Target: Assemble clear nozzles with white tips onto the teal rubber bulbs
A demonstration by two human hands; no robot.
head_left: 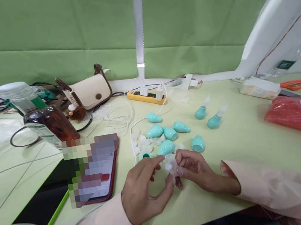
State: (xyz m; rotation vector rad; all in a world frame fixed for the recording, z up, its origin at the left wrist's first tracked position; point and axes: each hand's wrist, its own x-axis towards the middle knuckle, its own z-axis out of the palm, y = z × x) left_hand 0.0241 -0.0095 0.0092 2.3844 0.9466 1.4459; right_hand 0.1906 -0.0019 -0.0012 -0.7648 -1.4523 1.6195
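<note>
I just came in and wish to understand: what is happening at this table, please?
A person pinches a clear part with the right grip, while the left grip is up against it. Just beyond lie loose teal bulbs and more clear pieces. Farther right, two bulbs have clear tips on them.

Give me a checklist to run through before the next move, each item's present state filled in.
1. Right grip holding the translucent piece: ok, pinched.
2. Left grip holding it too: cannot tell, though it reaches the piece's edge.
3. Piece undamaged: cannot tell, small and partly covered.
4. Loose teal bulbs within reach: ok, apparently, just beyond both grips.
5. Loose translucent pieces separate from bulbs: not ok, mingled.
6. Tipped bulbs apart from the cluster: ok, off right.
</note>
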